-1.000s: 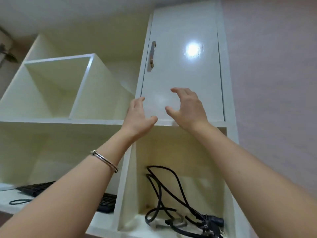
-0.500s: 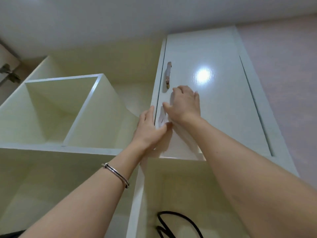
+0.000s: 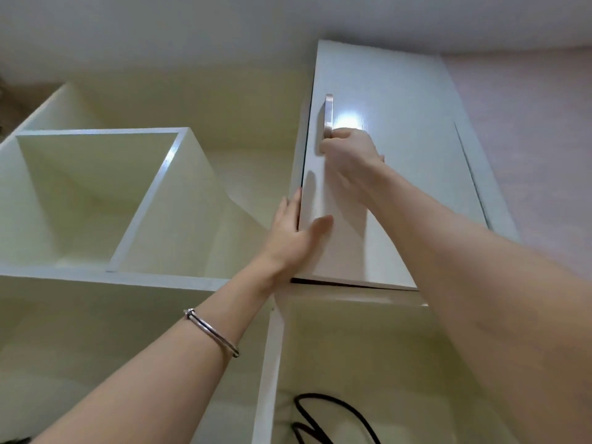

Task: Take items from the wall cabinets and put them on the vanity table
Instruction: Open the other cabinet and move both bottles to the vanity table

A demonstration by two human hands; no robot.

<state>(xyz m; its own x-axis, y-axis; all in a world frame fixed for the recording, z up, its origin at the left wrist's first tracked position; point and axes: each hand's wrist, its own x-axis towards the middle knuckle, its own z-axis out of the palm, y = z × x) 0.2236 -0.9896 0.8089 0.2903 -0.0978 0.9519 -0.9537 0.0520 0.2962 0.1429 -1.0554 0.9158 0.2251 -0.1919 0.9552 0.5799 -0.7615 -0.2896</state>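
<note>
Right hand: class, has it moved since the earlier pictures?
Yes. The right hand went up the cabinet door from near its lower edge and now closes on the handle.

left hand (image 3: 293, 233): fingers spread, raised | right hand (image 3: 349, 158): fingers curled

The cabinet door (image 3: 384, 174) stood only a crack open, a thin dark gap showing along its left edge and bottom, so the way into that cabinet was still blocked by the door itself. The right hand (image 3: 349, 155) was closed around the handle (image 3: 328, 115), and the left hand (image 3: 294, 232) lay at the door's left edge, its fingers in the gap. Left of the door, the open cube shelf (image 3: 96, 193) offered clear room inside. The wide shelf below it also lay open. Under the door, the narrow compartment was open too, though a black cable (image 3: 333, 411) looped across its far bottom part.
</note>
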